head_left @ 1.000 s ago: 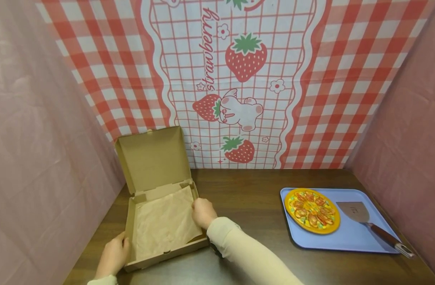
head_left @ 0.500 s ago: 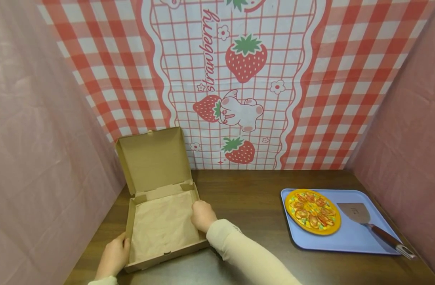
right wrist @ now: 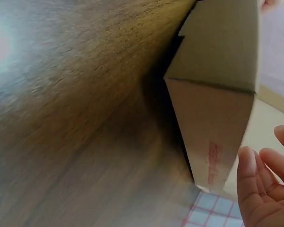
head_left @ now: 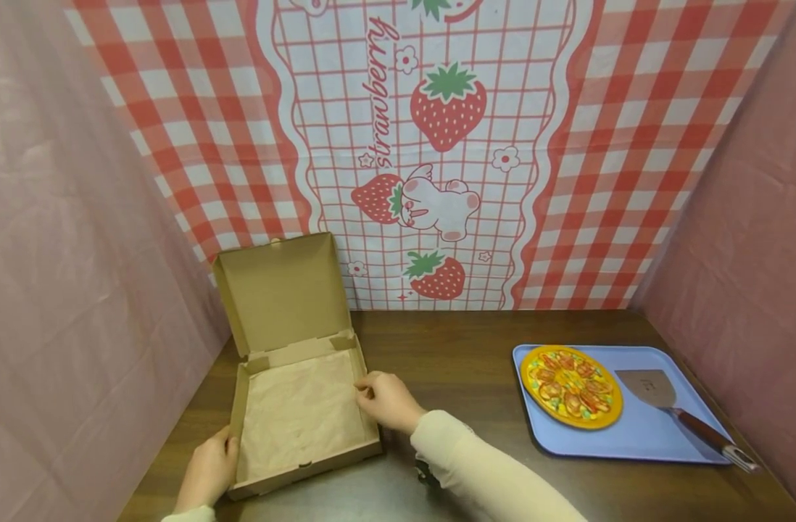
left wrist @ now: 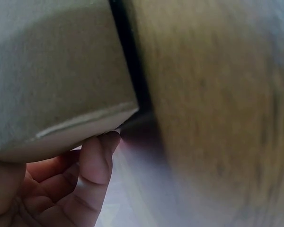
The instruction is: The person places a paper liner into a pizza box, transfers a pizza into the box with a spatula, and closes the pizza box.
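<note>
A brown cardboard pizza box [head_left: 336, 460] lies on the left of the table, its lid [head_left: 283, 297] raised against the backdrop. Inside it a sheet of brown paper [head_left: 300, 413] lies flat over the bottom. My left hand [head_left: 207, 466] grips the box's left wall near the front corner; in the left wrist view its curled fingers [left wrist: 95, 161] are at the cardboard edge. At the right wall, my right hand [head_left: 390, 401] hovers by the rim. The right wrist view shows its thumb and fingers [right wrist: 248, 175] apart, loosely bent, with nothing between them.
To the right, a blue tray [head_left: 568, 446] bears a toy-like pizza [head_left: 570, 386] and a spatula [head_left: 647, 388] with a brown handle, which overhangs the tray's corner. A strawberry-print cloth [head_left: 446, 109] hangs behind, and pink curtains flank both sides.
The paper's right side has come down flat into the box. My right hand has drawn slightly right and its fingers have loosened. The left hand stays at the left wall.
</note>
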The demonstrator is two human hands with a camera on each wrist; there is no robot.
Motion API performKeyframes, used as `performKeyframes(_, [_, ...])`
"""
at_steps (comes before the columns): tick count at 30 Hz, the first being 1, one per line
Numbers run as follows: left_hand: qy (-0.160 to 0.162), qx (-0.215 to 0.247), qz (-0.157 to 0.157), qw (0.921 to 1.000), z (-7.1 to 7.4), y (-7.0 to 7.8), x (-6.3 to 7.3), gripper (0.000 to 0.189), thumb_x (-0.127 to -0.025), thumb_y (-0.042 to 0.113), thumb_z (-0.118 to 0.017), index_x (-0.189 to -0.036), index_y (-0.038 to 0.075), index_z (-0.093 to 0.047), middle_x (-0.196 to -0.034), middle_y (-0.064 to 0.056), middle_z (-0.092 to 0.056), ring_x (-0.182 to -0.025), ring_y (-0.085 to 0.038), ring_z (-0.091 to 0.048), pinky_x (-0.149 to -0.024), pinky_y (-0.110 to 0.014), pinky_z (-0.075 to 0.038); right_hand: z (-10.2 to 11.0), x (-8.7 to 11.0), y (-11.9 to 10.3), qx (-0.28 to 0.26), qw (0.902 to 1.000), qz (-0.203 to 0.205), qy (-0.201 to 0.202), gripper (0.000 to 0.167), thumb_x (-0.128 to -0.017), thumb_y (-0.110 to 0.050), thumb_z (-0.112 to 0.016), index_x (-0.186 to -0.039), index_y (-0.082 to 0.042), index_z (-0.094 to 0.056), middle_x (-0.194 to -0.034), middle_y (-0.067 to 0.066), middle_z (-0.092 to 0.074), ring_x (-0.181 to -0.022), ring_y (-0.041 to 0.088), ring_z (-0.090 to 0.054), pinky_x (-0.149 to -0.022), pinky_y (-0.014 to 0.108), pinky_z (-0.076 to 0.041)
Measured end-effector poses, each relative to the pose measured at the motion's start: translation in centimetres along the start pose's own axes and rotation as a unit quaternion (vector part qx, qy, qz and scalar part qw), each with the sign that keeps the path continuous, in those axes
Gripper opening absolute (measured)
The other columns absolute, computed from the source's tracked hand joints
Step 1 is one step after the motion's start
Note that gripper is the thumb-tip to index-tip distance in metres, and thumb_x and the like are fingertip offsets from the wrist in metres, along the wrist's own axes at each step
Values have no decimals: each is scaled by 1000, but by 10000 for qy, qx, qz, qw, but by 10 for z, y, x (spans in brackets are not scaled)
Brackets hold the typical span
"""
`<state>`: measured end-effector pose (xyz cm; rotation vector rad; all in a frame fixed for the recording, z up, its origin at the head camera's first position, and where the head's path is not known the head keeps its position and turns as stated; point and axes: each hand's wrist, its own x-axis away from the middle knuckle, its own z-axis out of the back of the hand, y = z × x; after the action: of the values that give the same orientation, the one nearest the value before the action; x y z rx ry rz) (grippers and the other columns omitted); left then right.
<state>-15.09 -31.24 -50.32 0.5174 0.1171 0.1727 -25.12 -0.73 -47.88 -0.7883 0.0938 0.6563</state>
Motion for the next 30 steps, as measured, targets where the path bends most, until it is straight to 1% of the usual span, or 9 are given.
performKeyframes(3, [16, 8, -19, 10000, -1, 0, 0, 37, -96, 8, -46, -126, -13, -55, -109, -34, -65, -93, -46, -66, -81, -61, -51, 13, 7, 7, -314, 9995, -48, 31, 28, -84, -3, -63, -108, 7, -71, -90, 12, -69, -76, 16, -63, -66, 18, -49])
performKeyframes(6, [34, 48, -48, 10000, -1, 0, 0, 36, -96, 8, -46, -123, -12, -56, -104, -33, -67, -85, -40, -67, -76, -59, -52, 29, 17, 16, -434, 9989, -171, 69, 27, -86, -6, -65, -110, 5, -70, -95, 12, -71, -81, 18, -66, -70, 20, -53])
performKeyframes(9, [66, 76, -67, 9999, 0, 1, -1, 34, -95, 7, -46, -121, -12, -58, -97, -31, -67, -78, -35, -65, -71, -57, -52, 50, 29, 25, -457, 9982, -344, 200, 27, -88, -9, -66, -112, 3, -70, -99, 13, -71, -83, 18, -67, -72, 22, -54])
performKeyframes(12, [77, 90, -60, 9999, 2, 2, -2, 33, -95, 7, -45, -120, -12, -58, -92, -28, -67, -74, -32, -63, -68, -55, -51, 72, 40, 34, -393, 9970, -549, 374, 27, -89, -10, -67, -113, 1, -70, -102, 14, -72, -84, 18, -68, -74, 24, -56])
performKeyframes(14, [76, 95, -63, 9999, 3, 3, -2, 34, -95, 7, -45, -120, -13, -57, -92, -29, -67, -74, -32, -63, -69, -55, -52, 87, 48, 39, -320, 9958, -708, 489, 27, -89, -10, -67, -115, 0, -69, -104, 14, -72, -85, 18, -68, -75, 26, -56])
performKeyframes(20, [50, 42, -68, 10000, 3, 2, -2, 38, -96, 8, -43, -123, -17, -52, -102, -35, -66, -83, -40, -67, -77, -59, -52, 127, 76, 56, 236, 9920, -999, 730, 30, -90, -9, -67, -117, 2, -68, -106, 15, -71, -85, 20, -69, -74, 31, -58])
performKeyframes(22, [5, 40, -48, 10000, 2, 2, -2, 39, -97, 8, -43, -124, -18, -51, -103, -36, -65, -83, -40, -67, -78, -59, -52, 139, 86, 61, 474, 9897, -1109, 774, 31, -90, -9, -67, -118, 3, -67, -106, 15, -70, -84, 20, -69, -73, 32, -58])
performKeyframes(27, [-43, 47, 10, 10000, 1, 0, -1, 40, -98, 9, -43, -126, -18, -50, -110, -37, -63, -93, -46, -66, -84, -61, -51, 173, 110, 70, 1115, 9789, -1447, 913, 35, -91, -16, -67, -121, 2, -65, -105, 15, -71, -82, 20, -68, -68, 33, -56])
performKeyframes(30, [-33, 56, 35, 10000, 0, 0, 0, 40, -97, 9, -43, -127, -18, -50, -113, -38, -62, -98, -50, -64, -87, -63, -50, 197, 125, 76, 1440, 9711, -1624, 995, 38, -91, -19, -67, -123, 2, -64, -109, 19, -71, -85, 26, -69, -68, 38, -57])
